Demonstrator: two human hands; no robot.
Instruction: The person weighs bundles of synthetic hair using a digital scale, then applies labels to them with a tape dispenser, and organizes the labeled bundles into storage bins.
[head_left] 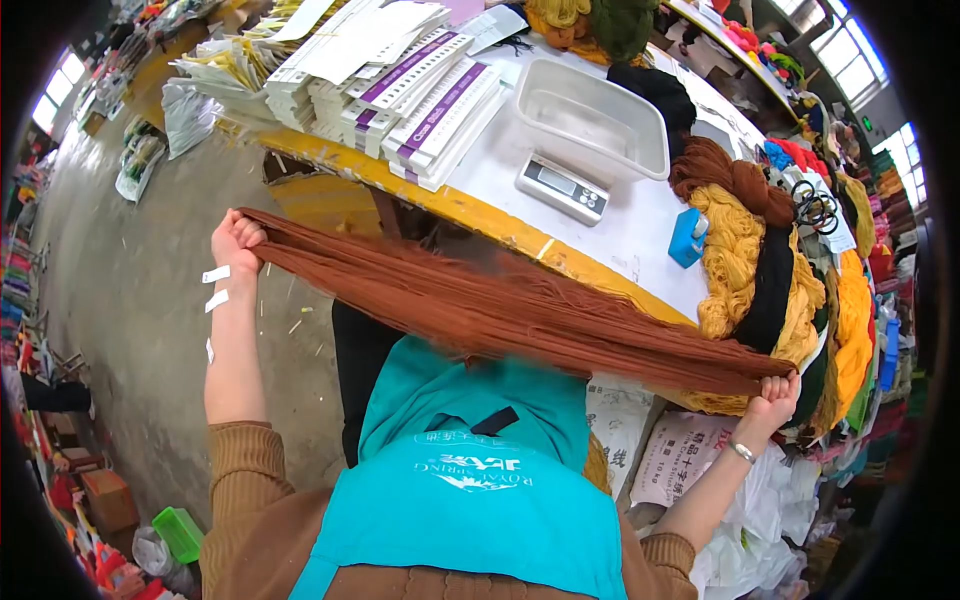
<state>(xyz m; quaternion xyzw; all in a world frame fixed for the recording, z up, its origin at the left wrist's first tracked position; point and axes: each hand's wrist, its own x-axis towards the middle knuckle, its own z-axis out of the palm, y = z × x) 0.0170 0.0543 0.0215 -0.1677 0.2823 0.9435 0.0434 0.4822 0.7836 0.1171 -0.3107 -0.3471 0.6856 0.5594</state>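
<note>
A long skein of rust-brown yarn (480,297) is stretched between my two hands, across the front of my turquoise apron (470,490). My left hand (238,238) is closed around one end, out to the left over the floor. Gripping the other end, my right hand (774,402) is at the lower right, beside the hanging yarn bundles. The middle of the skein is blurred, with a few loose strands along its edges. Three white strips stick to my left wrist and forearm.
On the white table (490,205) are a digital scale (563,188), a plastic tray (590,70), stacked printed cards (440,125) and a blue box-like item (688,238). Yellow yarn (728,250) and scissors (815,207) lie at the right. White sacks (680,455) stand below.
</note>
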